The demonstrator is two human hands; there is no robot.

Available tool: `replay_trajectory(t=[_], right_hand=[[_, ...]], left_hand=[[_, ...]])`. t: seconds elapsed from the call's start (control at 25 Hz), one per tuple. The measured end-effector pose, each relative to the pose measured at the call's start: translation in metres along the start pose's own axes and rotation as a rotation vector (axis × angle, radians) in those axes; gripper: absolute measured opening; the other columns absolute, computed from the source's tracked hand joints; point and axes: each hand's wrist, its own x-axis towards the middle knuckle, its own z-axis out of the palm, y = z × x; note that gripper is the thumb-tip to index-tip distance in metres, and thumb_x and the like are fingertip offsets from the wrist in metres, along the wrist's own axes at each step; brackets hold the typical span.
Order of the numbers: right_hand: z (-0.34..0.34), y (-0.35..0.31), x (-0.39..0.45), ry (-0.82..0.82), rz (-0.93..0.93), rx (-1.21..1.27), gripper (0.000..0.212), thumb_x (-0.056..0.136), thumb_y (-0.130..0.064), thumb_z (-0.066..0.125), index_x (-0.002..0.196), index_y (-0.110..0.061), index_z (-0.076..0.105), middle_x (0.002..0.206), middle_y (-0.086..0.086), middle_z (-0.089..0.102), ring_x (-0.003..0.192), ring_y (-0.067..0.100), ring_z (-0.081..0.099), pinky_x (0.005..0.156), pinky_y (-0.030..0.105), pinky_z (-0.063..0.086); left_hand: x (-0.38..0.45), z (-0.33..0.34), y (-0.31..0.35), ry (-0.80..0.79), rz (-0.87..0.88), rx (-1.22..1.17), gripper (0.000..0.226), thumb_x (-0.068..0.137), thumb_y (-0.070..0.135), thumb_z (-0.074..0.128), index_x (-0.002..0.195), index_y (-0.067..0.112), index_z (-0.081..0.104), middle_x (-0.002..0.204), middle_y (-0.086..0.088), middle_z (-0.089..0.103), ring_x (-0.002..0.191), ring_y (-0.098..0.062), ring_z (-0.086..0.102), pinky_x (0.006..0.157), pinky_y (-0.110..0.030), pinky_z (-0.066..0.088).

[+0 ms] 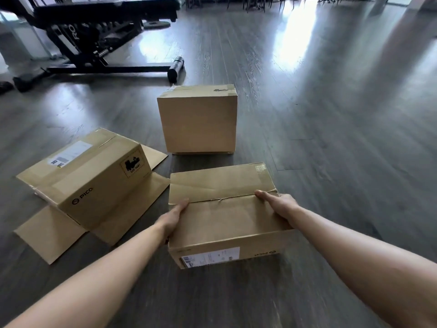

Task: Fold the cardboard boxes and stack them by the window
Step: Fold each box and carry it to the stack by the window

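Three brown cardboard boxes are on the dark wooden floor. The nearest box point(227, 216) has its top flaps folded shut, and a white label shows on its front. My left hand point(173, 217) grips its left edge, thumb on top. My right hand point(277, 205) holds its right edge, thumb lying along the seam between the flaps. A second box point(94, 176), printed PICO, lies upside down at the left with its flaps spread flat on the floor. A taller closed box point(198, 119) stands behind, taped on top.
A black weight bench point(94, 31) with a roller foot point(176, 69) stands at the back left. Chair legs point(255, 3) show along the far edge. Bright light from the far side reflects on the floor point(331, 114) to the right.
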Motion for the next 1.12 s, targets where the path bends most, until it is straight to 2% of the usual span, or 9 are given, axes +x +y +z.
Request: replay_trajectory(t=[0.16,0.32,0.48,0.56,0.64,0.72,0.8,0.96,1.12], right_hand=[[-0.002,0.007,-0.002,0.004,0.012,0.038,0.090,0.063,-0.081,0.071,0.123,-0.015,0.063,0.117,0.008,0.065,0.105,0.029,0.062,0.100,0.043,0.050],[-0.008,0.007,-0.003,-0.002,-0.018,0.079,0.085,0.061,-0.080,0.072,0.116,-0.016,0.066,0.112,0.007,0.068,0.103,0.029,0.064,0.098,0.045,0.051],[-0.021,-0.024,-0.001,0.065,-0.166,0.185,0.077,0.060,-0.079,0.074,0.110,-0.021,0.070,0.108,0.002,0.072,0.102,0.025,0.067,0.095,0.043,0.054],[-0.031,-0.045,-0.002,0.122,-0.241,0.215,0.074,0.057,-0.080,0.072,0.106,-0.025,0.071,0.103,-0.003,0.074,0.096,0.019,0.069,0.091,0.040,0.056],[-0.042,-0.069,-0.001,0.183,-0.329,0.240,0.069,0.059,-0.081,0.071,0.103,-0.028,0.071,0.100,-0.007,0.074,0.090,0.013,0.068,0.087,0.037,0.057],[-0.061,-0.100,0.003,0.233,-0.414,0.253,0.064,0.064,-0.080,0.070,0.102,-0.028,0.069,0.099,-0.007,0.073,0.092,0.015,0.068,0.087,0.041,0.058],[-0.083,-0.137,0.003,0.274,-0.478,0.274,0.062,0.064,-0.079,0.070,0.099,-0.028,0.068,0.098,-0.007,0.072,0.093,0.018,0.068,0.087,0.044,0.058],[-0.134,-0.221,-0.029,0.316,-0.534,0.301,0.068,0.058,-0.083,0.069,0.098,-0.028,0.068,0.096,-0.008,0.072,0.091,0.017,0.069,0.084,0.043,0.059],[-0.211,-0.322,-0.111,0.289,-0.528,0.297,0.063,0.058,-0.083,0.068,0.093,-0.031,0.065,0.093,-0.009,0.071,0.088,0.017,0.069,0.081,0.043,0.060]], left_hand=[[-0.004,0.001,0.000,-0.025,-0.021,-0.028,0.081,0.078,0.074,0.064,0.133,0.015,0.057,0.126,-0.013,0.064,0.115,-0.034,0.060,0.108,-0.047,0.043],[-0.008,0.003,0.003,-0.045,-0.010,-0.053,0.082,0.076,0.073,0.067,0.131,0.013,0.058,0.122,-0.013,0.066,0.112,-0.033,0.063,0.106,-0.047,0.045],[-0.005,0.000,0.037,0.030,0.177,-0.092,0.070,0.078,0.067,0.069,0.125,0.016,0.065,0.118,-0.007,0.070,0.105,-0.025,0.066,0.100,-0.039,0.050],[-0.003,-0.008,0.064,0.096,0.312,-0.083,0.066,0.078,0.070,0.067,0.124,0.022,0.067,0.112,0.001,0.071,0.099,-0.018,0.068,0.088,-0.031,0.053],[-0.007,-0.019,0.094,0.117,0.424,-0.062,0.069,0.066,0.084,0.065,0.113,0.033,0.067,0.097,0.012,0.072,0.086,-0.009,0.069,0.068,-0.022,0.053],[-0.010,-0.027,0.129,0.101,0.524,-0.064,0.077,0.055,0.093,0.062,0.106,0.036,0.068,0.086,0.012,0.076,0.078,-0.010,0.073,0.061,-0.022,0.053],[-0.018,-0.035,0.170,0.112,0.596,-0.140,0.075,0.055,0.090,0.068,0.102,0.032,0.068,0.084,0.010,0.077,0.073,-0.012,0.075,0.057,-0.027,0.057],[-0.062,-0.057,0.253,0.173,0.668,-0.190,0.069,0.056,0.088,0.065,0.105,0.038,0.068,0.087,0.019,0.074,0.078,-0.006,0.071,0.063,-0.025,0.054],[-0.167,-0.095,0.353,0.125,0.633,-0.185,0.070,0.064,0.083,0.062,0.112,0.032,0.067,0.097,0.009,0.075,0.090,-0.014,0.070,0.074,-0.032,0.054]])
